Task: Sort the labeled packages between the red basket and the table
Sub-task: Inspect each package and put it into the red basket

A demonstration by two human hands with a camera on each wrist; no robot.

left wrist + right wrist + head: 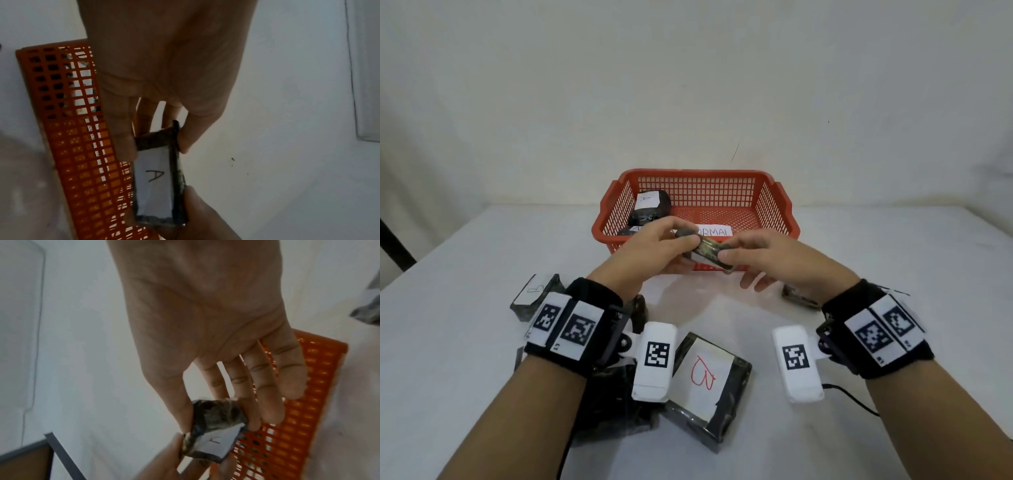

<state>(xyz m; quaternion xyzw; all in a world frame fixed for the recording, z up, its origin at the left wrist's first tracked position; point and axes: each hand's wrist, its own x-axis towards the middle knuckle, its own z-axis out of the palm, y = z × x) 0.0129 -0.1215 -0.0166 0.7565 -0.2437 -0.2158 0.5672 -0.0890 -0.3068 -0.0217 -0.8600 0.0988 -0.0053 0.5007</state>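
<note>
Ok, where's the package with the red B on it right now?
Head view: the red B package lies flat on the table, nearest the person, between the two wrists and short of the red basket.

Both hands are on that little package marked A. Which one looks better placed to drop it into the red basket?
Probably the left hand: it is nearer the A packages in the red basket, and pinches the held package.

Head view looks forward and down from above both forearms, taking in the table (893, 274) and red basket (697, 176). Each wrist view sits close behind its palm, looking along the fingers. All three share the basket front wall and, seemingly, the same held A-labeled package (154, 178).
</note>
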